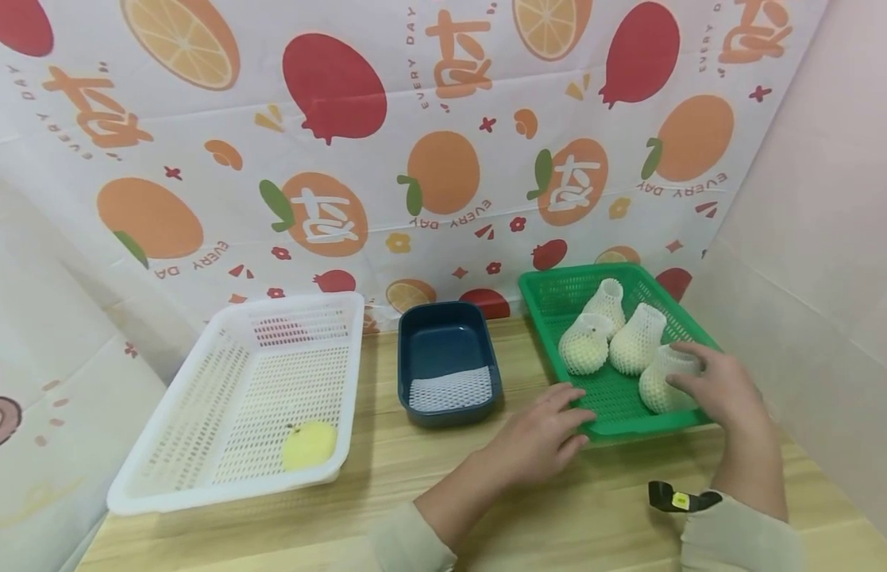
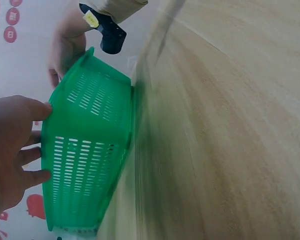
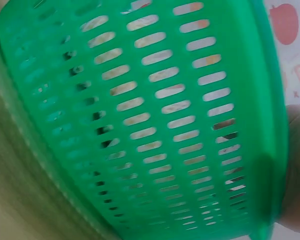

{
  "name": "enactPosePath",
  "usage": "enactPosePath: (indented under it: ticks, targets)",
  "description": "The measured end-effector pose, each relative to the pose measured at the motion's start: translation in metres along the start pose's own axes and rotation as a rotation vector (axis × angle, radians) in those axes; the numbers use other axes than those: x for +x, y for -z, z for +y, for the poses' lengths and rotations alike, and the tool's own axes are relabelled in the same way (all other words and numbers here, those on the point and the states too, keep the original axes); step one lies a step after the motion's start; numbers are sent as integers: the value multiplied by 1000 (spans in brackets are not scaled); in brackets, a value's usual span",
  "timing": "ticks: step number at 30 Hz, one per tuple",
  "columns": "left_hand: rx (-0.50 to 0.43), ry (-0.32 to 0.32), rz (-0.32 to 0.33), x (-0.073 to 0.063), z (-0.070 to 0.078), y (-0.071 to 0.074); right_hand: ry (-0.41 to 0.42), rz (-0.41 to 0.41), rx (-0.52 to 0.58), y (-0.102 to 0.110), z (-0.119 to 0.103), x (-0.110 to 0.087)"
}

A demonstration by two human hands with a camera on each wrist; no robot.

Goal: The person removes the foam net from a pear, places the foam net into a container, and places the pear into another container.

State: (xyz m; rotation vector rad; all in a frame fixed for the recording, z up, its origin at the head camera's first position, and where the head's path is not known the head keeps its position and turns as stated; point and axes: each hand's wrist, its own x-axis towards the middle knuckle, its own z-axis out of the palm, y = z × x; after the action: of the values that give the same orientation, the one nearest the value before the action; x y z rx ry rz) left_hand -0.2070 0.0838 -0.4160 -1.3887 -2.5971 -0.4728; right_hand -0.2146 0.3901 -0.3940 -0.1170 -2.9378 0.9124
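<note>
In the head view, my right hand (image 1: 725,389) reaches into the front right of a green basket (image 1: 615,430). Its finger and thumb lie round the neck of a pale fruit in a white foam net (image 1: 656,387). More net-wrapped fruits (image 1: 636,342) stand beside it in the basket. My left hand (image 1: 539,437) is at the basket's front left corner, fingers spread and touching the rim; the left wrist view shows the left hand (image 2: 12,150) there too. In the right wrist view the slotted basket wall (image 3: 155,125) hides most of the right hand.
A white basket (image 1: 236,496) at left holds one round yellow fruit (image 1: 310,445). Between the baskets stands a dark blue tray (image 1: 443,342) with a foam net (image 1: 450,390) in it. A fruit-print cloth (image 1: 386,103) hangs behind the wooden table (image 1: 557,524).
</note>
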Motion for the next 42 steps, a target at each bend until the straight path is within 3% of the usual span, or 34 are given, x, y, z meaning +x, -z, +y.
enactPosePath:
  ticks: [8, 18, 28, 36, 42]
  targets:
    - [6, -2, 31, 0, -1, -3, -30, 92, -9, -8, 4, 4]
    - [6, -8, 28, -1, -2, -3, -28, 145, 19, -11, 4, 5]
    - [-30, 15, -14, -3, -1, -1, 26, 248, 124, -8, -26, -3]
    - [-159, 93, 8, -7, -4, -4, 144, 430, 275, -14, -58, -11]
    - [-337, 207, 72, -11, -8, 1, 344, 558, 417, -17, -87, -18]
